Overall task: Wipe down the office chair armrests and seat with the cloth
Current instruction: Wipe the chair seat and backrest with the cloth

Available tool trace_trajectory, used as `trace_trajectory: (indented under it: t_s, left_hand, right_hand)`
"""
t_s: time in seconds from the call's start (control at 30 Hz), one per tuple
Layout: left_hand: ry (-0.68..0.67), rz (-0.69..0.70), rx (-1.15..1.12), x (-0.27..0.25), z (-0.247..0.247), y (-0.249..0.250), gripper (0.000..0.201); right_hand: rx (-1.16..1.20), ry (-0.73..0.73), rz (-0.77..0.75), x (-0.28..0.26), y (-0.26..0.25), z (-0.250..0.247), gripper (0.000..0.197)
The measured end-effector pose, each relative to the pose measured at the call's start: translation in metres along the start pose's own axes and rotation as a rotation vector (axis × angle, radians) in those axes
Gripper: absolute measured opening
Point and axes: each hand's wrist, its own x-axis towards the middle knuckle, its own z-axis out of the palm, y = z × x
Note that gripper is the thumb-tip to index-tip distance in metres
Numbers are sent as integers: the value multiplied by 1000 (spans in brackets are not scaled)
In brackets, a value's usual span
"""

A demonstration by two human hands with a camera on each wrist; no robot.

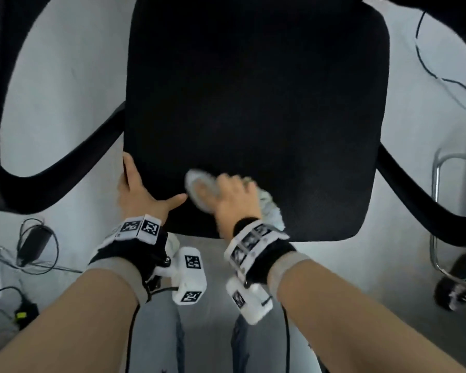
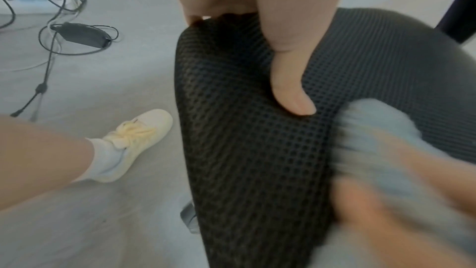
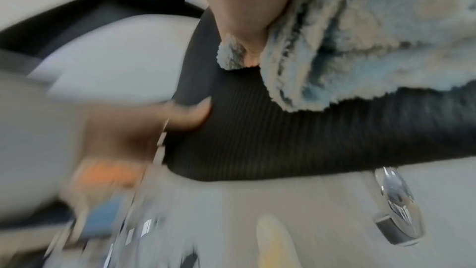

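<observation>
While left hand (image 1: pixel 140 197) grips seat (image 1: pixel 253 103) corner | cloth (image 1: pixel 272 208) clutched beneath right hand (image 1: pixel 234 197)

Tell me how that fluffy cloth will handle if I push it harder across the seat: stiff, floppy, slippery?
Probably floppy: the cloth is bunched in folds under the right hand, one corner curling by the thumb. Likely light, given its loose, fluffy pile. It may drag rather than glide, since that pile meets the open mesh of the seat.

Left hand (image 1: pixel 143 195) grips seat (image 1: pixel 253 103) (thumb (image 2: pixel 291 89) atop); right hand (image 1: pixel 234 197) holds cloth (image 1: pixel 271 207).
</observation>
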Motion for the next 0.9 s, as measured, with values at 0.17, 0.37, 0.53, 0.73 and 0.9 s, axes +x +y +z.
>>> trace_trajectory:
  t_s: [0.17, 0.37, 0.53, 0.73, 0.9]
  left_hand:
    - [-65, 48, -6, 1, -11, -12, 120]
    - [-77, 20, -23, 1, -13, -16, 115]
    - [-96, 10, -68, 7, -12, -23, 116]
    - [-119, 7, -88, 4, -17, -19, 114]
    - [-112, 15, -75, 2, -18, -17, 112]
  right_hand:
    - [101, 88, 78, 10, 38, -17, 32]
    - [200, 375, 737, 46, 157, -87, 54]
    - [132, 237, 687, 104, 104, -107, 43]
    - [-179, -176, -447, 23, 10, -45, 55]
    - [57, -51, 71, 35, 52, -67, 41]
